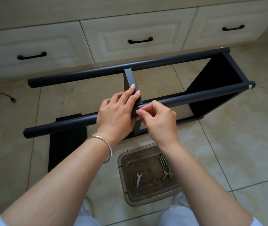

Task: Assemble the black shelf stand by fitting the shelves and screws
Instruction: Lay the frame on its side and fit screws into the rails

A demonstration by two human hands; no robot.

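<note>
The black shelf stand lies on its side on the tiled floor, its near pole (195, 97) and far pole (81, 74) running left to right. A middle shelf (130, 77) stands on edge between the poles, and an end shelf (216, 79) sits at the right. My left hand (117, 111) lies over the near pole with straight fingers pressing the middle shelf. My right hand (157, 119) pinches something small at the near pole where the shelf meets it; the thing itself is hidden by my fingertips. A loose black shelf (64, 147) lies flat under the pole's left end.
A clear plastic tray (126, 190) by my knees holds several screws (163, 160), nuts and a small spanner (138, 179). Cream drawers with black handles (140, 40) line the back. A black cable (3, 95) trails on the floor at the left.
</note>
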